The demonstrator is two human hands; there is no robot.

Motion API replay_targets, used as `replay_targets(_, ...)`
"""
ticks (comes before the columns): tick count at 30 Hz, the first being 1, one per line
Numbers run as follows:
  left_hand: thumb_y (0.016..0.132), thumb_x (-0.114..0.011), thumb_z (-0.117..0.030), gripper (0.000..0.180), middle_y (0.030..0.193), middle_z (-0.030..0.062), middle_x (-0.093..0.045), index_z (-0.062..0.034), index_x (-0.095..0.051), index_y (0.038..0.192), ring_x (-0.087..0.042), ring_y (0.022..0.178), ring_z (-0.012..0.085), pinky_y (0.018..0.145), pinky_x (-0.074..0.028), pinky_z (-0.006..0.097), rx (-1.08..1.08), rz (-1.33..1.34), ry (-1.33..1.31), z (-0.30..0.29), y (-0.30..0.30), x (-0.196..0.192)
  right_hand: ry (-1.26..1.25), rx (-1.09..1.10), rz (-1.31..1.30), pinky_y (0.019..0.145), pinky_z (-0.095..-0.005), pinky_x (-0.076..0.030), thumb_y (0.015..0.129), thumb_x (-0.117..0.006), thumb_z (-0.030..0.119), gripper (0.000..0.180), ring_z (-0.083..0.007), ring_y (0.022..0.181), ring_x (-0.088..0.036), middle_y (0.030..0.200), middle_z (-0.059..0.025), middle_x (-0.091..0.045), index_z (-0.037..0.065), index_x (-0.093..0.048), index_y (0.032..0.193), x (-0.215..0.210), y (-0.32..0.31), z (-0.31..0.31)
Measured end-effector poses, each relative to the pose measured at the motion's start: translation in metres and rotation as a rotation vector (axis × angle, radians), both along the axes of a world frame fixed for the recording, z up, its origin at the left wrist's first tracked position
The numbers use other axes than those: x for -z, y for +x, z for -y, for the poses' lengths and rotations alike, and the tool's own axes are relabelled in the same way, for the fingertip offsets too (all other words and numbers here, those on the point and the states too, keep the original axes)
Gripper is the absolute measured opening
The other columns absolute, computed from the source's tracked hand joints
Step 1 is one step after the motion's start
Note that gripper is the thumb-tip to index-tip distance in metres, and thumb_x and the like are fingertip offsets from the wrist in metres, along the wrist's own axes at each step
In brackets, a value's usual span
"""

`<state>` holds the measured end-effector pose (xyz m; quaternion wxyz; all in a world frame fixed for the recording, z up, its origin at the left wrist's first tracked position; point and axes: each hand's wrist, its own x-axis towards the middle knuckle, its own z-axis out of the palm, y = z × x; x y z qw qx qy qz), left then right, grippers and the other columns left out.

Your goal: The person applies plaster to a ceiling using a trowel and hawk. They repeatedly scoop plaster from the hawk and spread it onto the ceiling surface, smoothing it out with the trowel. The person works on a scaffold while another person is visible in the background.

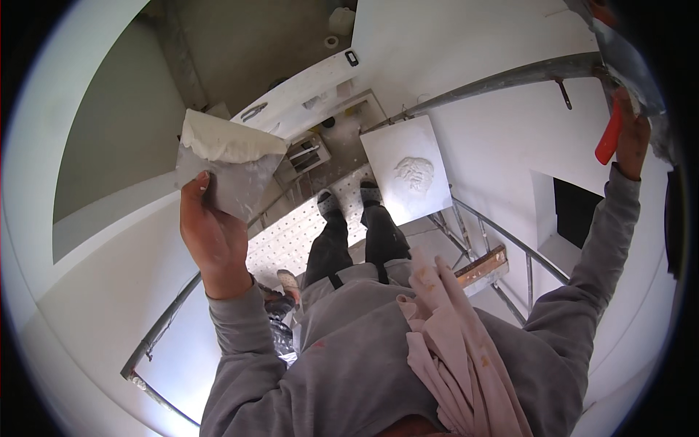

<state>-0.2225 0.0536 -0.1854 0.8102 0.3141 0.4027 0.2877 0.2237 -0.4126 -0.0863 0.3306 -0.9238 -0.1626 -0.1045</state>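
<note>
While the left hand (216, 237) is up on the left side, it has the scraper (240, 182) pinched, thumb flat on the near face and the other fingers hidden behind. And look at the load: a thick, pale band of plaster (222, 142) lies along the scraper's far edge! Over to the right, arm raised high, the right hand (632, 146) is closed on a tool (610, 135) with a red handle; the exact finger placing is hard to make out out there at the rim. The tool's grey blade reaches up past the fingers, and whether it touches the wall, I cannot tell.

Down between the two hands, well below both, sits the white board (393, 146), with a mound (415, 175) of wet-looking plaster on it. Just left of the board, two dark shoes (326, 202) stand on a dotted platform (280, 247). A metal rail (495, 81) curves across above the board, a hook (564, 95) hanging from it. Pink cloth (466, 349) drapes down the grey top (357, 349), and to its right there's a wooden plank (480, 269) beside the scaffold bars (510, 237).
</note>
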Motion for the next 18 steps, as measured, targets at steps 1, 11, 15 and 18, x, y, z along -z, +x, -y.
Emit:
replay_targets(1,0.099,-0.053,-0.016,0.034,0.127,0.0133,-0.062,0.0038,-0.055,0.127,-0.059,0.122,0.0270,0.106,-0.045,0.043,0.007,0.017,0.000,-0.003,-0.002,0.001,-0.059,-0.050,0.087,0.085,-0.0289,-0.053,0.104,-0.065,0.029,0.037,-0.0162,0.099,-0.069,0.112,-0.0090,-0.073,-0.002,-0.071,0.123,0.000,0.001,0.001)
replay_targets(11,0.098,-0.051,-0.012,0.035,0.130,0.0138,-0.061,0.0034,-0.054,0.129,-0.057,0.125,0.0279,0.111,-0.044,0.045,-0.084,0.245,-0.033,0.006,-0.009,-0.013,0.769,-0.234,-0.554,0.055,-0.0239,-0.047,0.111,-0.048,0.031,0.027,-0.0076,0.063,-0.056,0.084,0.0003,-0.061,0.009,-0.061,0.102,0.073,-0.143,-0.076)
replay_targets(15,0.096,-0.046,-0.002,0.049,0.145,0.0136,-0.053,0.0026,-0.044,0.145,-0.049,0.138,0.0291,0.119,-0.038,0.049,-0.110,0.327,0.130,0.019,-0.003,-0.016,0.662,-0.473,-1.614,0.041,-0.0219,-0.042,0.106,-0.052,0.036,0.029,-0.0072,0.051,-0.050,0.079,-0.0032,-0.060,0.009,-0.056,0.101,0.084,-0.241,-0.180)
replay_targets(18,0.095,-0.043,0.001,0.049,0.146,0.0149,-0.053,0.0041,-0.043,0.144,-0.048,0.138,0.0307,0.120,-0.035,0.053,-0.031,0.434,0.631,0.029,-0.007,-0.005,0.782,-0.716,-2.051,0.037,-0.0248,-0.044,0.108,-0.049,0.029,0.027,-0.0108,0.046,-0.050,0.078,-0.0114,-0.061,0.004,-0.054,0.100,0.102,-0.262,-0.216)
